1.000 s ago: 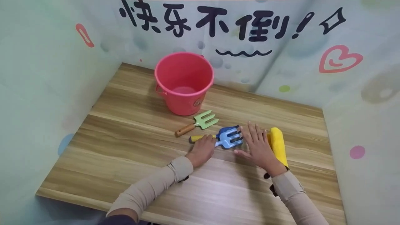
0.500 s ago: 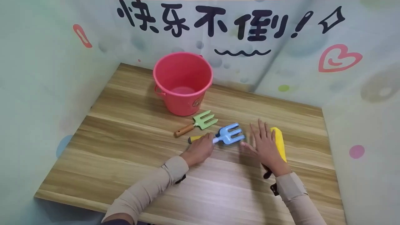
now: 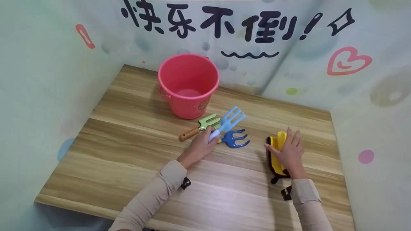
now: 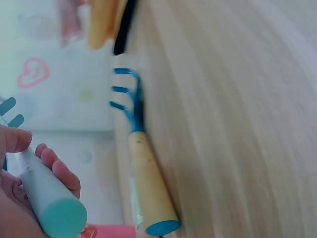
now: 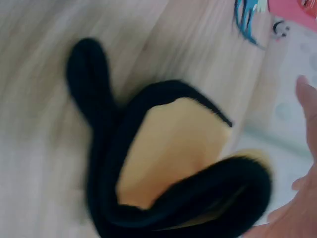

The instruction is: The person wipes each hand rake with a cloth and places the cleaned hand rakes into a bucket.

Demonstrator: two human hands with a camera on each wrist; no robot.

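A light blue fork (image 3: 227, 124) with three prongs is gripped by its pale handle in the left hand (image 3: 199, 147) and held up over the brown striped table (image 3: 128, 160). Near it, a dark blue claw (image 3: 231, 140) with a yellow handle and a green fork (image 3: 190, 133) with a brown handle are laid by a round pink bucket (image 3: 188, 108). The right hand (image 3: 290, 157) is spread wide over a black-edged yellow cloth (image 3: 275, 158) (whether it is touched cannot be told).
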